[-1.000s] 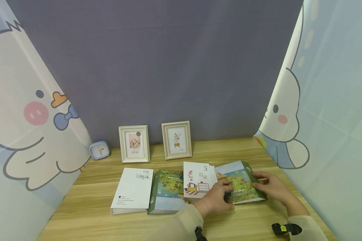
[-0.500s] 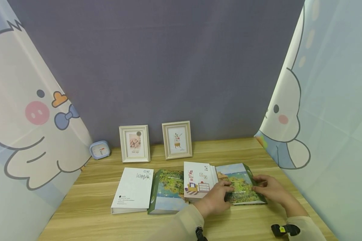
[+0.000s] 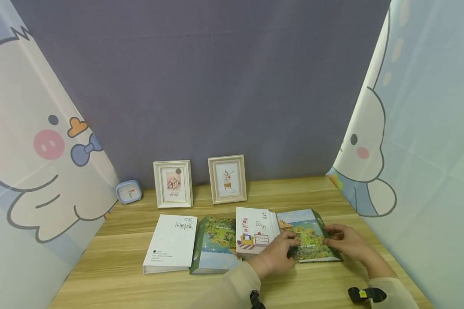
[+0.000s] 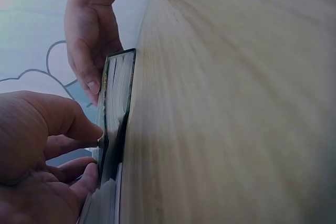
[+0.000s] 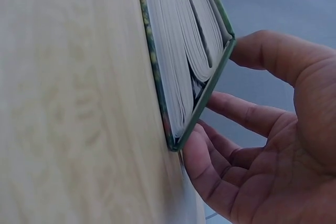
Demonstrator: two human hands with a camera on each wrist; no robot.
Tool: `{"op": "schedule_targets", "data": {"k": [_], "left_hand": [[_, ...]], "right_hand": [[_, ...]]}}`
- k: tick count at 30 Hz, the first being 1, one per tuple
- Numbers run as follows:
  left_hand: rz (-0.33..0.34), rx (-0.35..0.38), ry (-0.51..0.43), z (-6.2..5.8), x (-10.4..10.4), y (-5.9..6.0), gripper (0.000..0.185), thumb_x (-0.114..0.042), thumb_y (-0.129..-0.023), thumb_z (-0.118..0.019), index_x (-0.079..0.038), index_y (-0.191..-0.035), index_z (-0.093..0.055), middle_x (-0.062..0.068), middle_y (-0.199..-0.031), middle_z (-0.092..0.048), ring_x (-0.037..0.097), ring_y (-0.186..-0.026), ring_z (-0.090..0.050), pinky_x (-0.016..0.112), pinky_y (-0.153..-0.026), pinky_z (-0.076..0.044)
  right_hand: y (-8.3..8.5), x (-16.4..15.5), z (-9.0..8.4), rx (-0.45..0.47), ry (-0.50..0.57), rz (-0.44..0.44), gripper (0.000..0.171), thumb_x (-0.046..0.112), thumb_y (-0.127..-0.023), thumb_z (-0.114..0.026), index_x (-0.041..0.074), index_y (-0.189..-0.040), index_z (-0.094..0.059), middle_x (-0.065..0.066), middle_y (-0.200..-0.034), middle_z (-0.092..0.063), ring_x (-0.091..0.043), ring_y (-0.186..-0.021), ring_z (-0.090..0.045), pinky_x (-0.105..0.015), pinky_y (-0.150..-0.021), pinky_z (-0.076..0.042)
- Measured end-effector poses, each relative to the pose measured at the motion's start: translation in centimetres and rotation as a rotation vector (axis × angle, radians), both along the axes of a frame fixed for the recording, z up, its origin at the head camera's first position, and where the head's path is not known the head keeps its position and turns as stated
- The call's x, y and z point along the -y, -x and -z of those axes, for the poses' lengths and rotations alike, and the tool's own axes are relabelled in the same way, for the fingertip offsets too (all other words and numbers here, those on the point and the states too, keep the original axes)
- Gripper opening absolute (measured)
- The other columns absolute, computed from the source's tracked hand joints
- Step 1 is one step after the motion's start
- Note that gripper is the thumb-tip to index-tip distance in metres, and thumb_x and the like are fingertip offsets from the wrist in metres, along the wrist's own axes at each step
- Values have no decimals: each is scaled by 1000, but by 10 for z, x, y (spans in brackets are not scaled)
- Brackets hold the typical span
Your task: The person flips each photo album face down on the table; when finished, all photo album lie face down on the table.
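Observation:
A landscape-covered photo album (image 3: 307, 236) with a green spine lies at the right end of a row. My left hand (image 3: 277, 254) grips its left edge, close against a white album (image 3: 255, 227) with a drawn room on its cover. On the green spine side, my right hand (image 3: 346, 243) holds the same album. The right wrist view shows the thumb at the spine's upper corner and the fingers curled at its lower part, with page edges (image 5: 168, 40) facing the camera. Seen from the left wrist, the fingers (image 4: 79, 121) pinch at the cover's edge.
Further left lie another landscape photo album (image 3: 218, 246) and a white album (image 3: 168, 246) with dark lettering. Two picture frames (image 3: 172, 184) and a small blue clock (image 3: 128, 192) stand behind the row. A grey curtain (image 3: 201, 86) and printed side cloths enclose the wooden table (image 3: 294, 285).
Over the last second the right photo album turned slightly, and its cover tilted differently. My right hand shifted a little down along the spine, while my left hand stayed nearly still.

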State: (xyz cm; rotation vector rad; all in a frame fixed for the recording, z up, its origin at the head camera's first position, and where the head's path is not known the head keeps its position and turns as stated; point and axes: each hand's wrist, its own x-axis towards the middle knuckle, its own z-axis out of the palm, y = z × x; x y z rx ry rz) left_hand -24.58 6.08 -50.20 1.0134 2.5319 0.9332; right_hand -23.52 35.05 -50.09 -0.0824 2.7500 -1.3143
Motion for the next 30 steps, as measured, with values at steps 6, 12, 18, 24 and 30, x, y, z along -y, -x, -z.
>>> {"op": "schedule_targets", "data": {"k": [6,12,18,24,30], "left_hand": [[15,2,-9,-1,3,1,57,-10,-96,-69,-19,-151,-57,-6,-163,-37,16,-151,-36,30,-112,-45],[16,-19,8,-1,3,0,52,-21,-99,-73,-17,-149,-59,-5,-162,-40,15,-148,-39,30,-112,-45],[44,13,-15,-6,7,-1,54,-31,-100,-74,-20,-150,-57,-5,-161,-41,14,-146,-42,31,-112,-46],[23,48,-131,-16,20,0,50,-34,-103,-69,-24,-150,-56,-6,-162,-41,16,-140,-49,37,-111,-48],[-45,52,-254,-20,41,-1,43,-32,-105,-67,-31,-147,-58,-15,-152,-49,19,-141,-49,42,-110,-49]], "right_hand": [[0,-1,0,-8,5,-5,61,24,-97,-78,-11,-141,-55,-28,-130,-62,-34,-109,-64,-37,-74,-60],[-1,0,-2,6,9,-8,61,24,-97,-77,-12,-142,-54,-29,-131,-62,-36,-110,-64,-38,-75,-61],[-3,2,-4,-31,-21,-19,61,24,-98,-76,-12,-142,-54,-32,-133,-60,-42,-112,-64,-42,-79,-61],[-4,11,-14,-100,-61,-22,60,27,-101,-73,-9,-145,-53,-35,-142,-51,-53,-121,-58,-50,-83,-61],[-3,28,-24,-187,-105,-37,57,30,-102,-72,-4,-144,-56,-33,-142,-51,-55,-123,-56,-55,-88,-59]]}}
